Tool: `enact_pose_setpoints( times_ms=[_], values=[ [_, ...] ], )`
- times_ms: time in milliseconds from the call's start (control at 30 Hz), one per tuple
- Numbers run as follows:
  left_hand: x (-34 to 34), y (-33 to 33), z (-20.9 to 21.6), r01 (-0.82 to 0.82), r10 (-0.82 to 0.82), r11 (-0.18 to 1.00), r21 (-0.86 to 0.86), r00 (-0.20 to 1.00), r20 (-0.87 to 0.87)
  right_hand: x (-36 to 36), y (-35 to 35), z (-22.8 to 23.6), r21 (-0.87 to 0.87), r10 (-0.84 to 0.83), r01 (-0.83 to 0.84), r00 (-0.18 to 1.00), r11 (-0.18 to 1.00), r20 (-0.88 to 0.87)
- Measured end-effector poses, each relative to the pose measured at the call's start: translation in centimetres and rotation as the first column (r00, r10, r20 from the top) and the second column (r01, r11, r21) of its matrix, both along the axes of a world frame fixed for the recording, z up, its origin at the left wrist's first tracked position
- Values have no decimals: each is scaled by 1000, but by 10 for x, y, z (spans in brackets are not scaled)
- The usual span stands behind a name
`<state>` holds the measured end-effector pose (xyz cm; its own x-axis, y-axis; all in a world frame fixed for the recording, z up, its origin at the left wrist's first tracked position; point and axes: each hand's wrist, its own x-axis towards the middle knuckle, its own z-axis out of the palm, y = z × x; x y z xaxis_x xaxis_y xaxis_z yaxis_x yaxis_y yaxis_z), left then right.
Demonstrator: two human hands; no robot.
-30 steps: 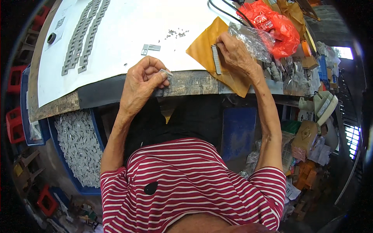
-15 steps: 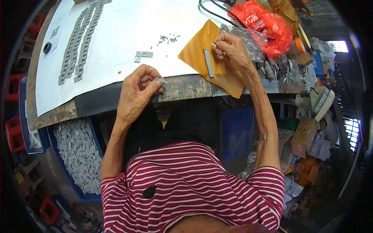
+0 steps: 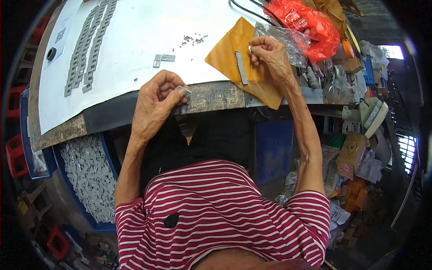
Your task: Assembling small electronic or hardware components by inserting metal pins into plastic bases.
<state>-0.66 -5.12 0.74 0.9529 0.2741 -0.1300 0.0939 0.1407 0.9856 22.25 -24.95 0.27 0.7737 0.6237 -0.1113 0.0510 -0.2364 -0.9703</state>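
Note:
My left hand [image 3: 155, 101], at the table's front edge, pinches a small flat grey metal piece [image 3: 184, 91] between thumb and fingers. Over an orange-brown paper sheet [image 3: 220, 50], my right hand [image 3: 271, 54] has its thumb and fingertips pressed together; whatever they hold is too small to make out. Beside those fingers a narrow grey strip [image 3: 241, 67] lies on the sheet. Two grey metal plates [image 3: 164, 59] rest on the white table covering beyond my left hand. Farther back is a scatter of tiny dark parts [image 3: 194, 40].
Long rows of grey notched plates [image 3: 90, 42] and a black ring [image 3: 51, 54] lie at the left. A red plastic bag [image 3: 310, 31], clear plastic wrap and a black cable [image 3: 252, 15] crowd the back right. Below the left edge, a blue bin [image 3: 109, 155] holds many grey pieces.
The table scene has shifted slightly up and left in the view. Both hands keep their pinches; my right fingertips have moved slightly, and the small shiny bit at them shows less.

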Motion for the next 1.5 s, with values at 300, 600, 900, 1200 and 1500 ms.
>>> enact_pose_setpoints(
  times_ms=[300,600,900,1200,1500],
  values=[
    [0,0,0,-1,1,1000,-9,1000,7,-2,-2,1,-19,11,-11,1000,1000,-8],
    [-1,1,-2,-2,2,1000,7,1000,6,-4,-3,4,-16,24,-25,999,1000,-23],
    [-2,1,-1,0,0,1000,20,1000,-2,-7,-7,5,-86,-8,6,1000,996,-26],
    [-3,1,-1,10,-9,1000,-10,1000,17,-5,-13,1,-134,8,-2,999,991,45],
    [-3,-1,-1,2,-1,1000,-17,1000,23,-7,-18,-2,-121,67,-40,970,992,232]
  ],
)
